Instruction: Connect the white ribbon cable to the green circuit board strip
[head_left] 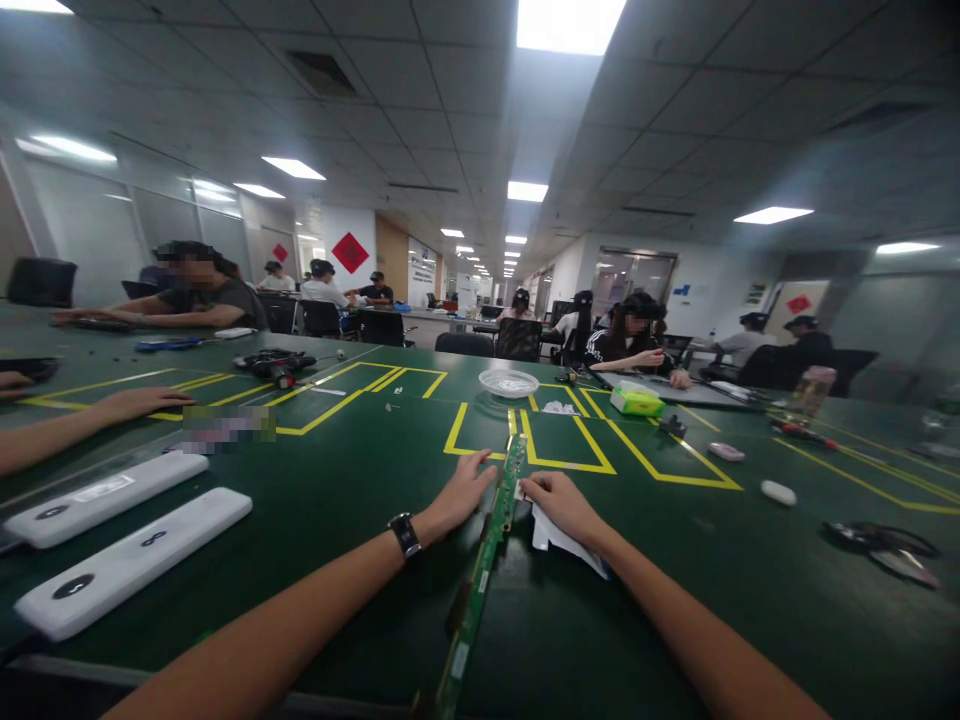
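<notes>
A long, narrow green circuit board (484, 580) runs away from me across the table, from the bottom edge of the picture to between my hands. On its left side is my left hand (459, 492), a dark watch on the wrist, fingers stretched out with the tips at or very near the board's edge. My right hand (561, 505) pinches a white paper wipe (559, 540). A bit of white shows at its fingertips against the board's right edge, while the rest hangs under the palm.
Ahead stands a clear round dish (508, 383). A yellow-green packet (636, 401) sits to its right. Two white power banks or strips (135, 560) lie at left, near another person's hand (142, 402). Yellow tape (570, 466) marks the green table. A cable bundle (881, 540) is at right.
</notes>
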